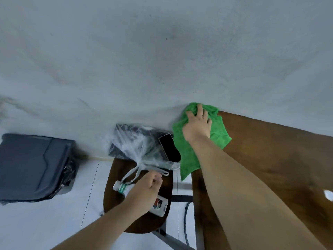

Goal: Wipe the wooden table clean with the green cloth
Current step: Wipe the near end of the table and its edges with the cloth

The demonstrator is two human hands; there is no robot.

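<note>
My right hand (197,123) spread flat on green cloth (219,130) overhanging wooden table (270,150) corner, left hand (146,188) curled over stool (115,170), grip unclear, bottle (121,188) label unreadable

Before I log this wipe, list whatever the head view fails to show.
All head view.
Wooden table under the green cloth and right hand: covered.
White object on the table: cut by the right edge.
Grip of the left hand: curled fingers hide it.
Bottle label: too small, blurred.

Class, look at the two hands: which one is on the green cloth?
The right hand: it presses, fingers spread, on the green cloth at the table corner. The left hand is curled over the stool, off the cloth.
</note>
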